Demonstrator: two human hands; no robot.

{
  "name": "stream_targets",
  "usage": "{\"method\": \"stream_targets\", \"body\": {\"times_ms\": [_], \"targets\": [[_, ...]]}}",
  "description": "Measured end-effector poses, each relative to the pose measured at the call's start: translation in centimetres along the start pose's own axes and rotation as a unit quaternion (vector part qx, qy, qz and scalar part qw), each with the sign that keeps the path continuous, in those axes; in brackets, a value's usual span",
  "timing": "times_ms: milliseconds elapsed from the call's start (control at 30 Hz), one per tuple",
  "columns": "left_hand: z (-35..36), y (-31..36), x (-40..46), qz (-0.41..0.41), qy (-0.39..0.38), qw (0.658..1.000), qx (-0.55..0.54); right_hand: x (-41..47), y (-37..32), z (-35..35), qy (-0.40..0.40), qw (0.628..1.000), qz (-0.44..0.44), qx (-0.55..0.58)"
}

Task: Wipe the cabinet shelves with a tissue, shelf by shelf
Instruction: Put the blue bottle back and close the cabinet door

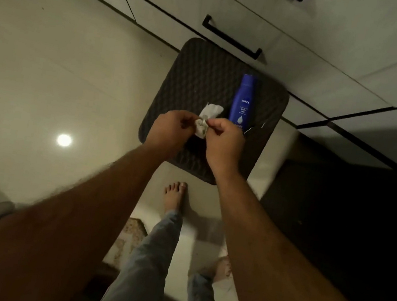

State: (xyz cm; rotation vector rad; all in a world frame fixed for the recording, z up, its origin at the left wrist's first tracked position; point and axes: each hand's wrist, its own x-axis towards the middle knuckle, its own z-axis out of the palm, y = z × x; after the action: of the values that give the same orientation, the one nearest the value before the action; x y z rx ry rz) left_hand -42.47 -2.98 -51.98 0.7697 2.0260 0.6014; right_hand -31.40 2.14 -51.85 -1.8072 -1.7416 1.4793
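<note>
A crumpled white tissue (204, 121), greyed with dirt in places, is pinched between both hands above a dark stool. My left hand (169, 128) grips its left side and my right hand (225, 139) grips its right side, fingers curled in. The white cabinet (278, 27) with closed drawer fronts and black bar handles (230, 38) stands beyond the stool. At the right, a cabinet door (380, 123) hangs open over a dark interior; no shelf is visible inside.
A blue Nivea body lotion bottle (242, 100) lies on the dark quilted stool (191, 75). Below are a glossy pale floor (47, 72) with a lamp reflection, and my bare feet and jeans (156, 253).
</note>
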Motion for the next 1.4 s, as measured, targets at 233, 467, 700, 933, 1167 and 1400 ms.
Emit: {"method": "stream_targets", "body": {"times_ms": [233, 467, 700, 933, 1167, 1400], "targets": [[-1.3, -1.1, 1.6, 0.037, 0.033, 0.993, 0.105, 1.2, 0.8, 1.3, -0.015, 0.987, -0.037, -0.154], [-2.6, 2.1, 2.5, 0.037, 0.159, 0.975, 0.152, 2.9, 0.6, -3.9, 0.063, 0.992, -0.026, -0.109], [1.5, 5.7, 5.5, 0.046, -0.007, 0.997, 0.062, 7.1, 1.4, -6.5, 0.048, 0.993, 0.063, -0.091], [4.7, 6.5, 6.1, -0.037, -0.086, 0.995, 0.033, 8.3, 1.7, -5.6, -0.002, 0.991, 0.078, -0.11], [4.7, 7.7, 2.5, 0.009, -0.032, 0.999, -0.036, 4.6, 1.1, -8.6, -0.015, 0.997, 0.052, 0.062], [6.4, 11.9, -5.9, 0.077, -0.021, 0.994, -0.07, -2.4, 1.4, -15.6, 0.002, 0.992, 0.004, 0.129]]}}
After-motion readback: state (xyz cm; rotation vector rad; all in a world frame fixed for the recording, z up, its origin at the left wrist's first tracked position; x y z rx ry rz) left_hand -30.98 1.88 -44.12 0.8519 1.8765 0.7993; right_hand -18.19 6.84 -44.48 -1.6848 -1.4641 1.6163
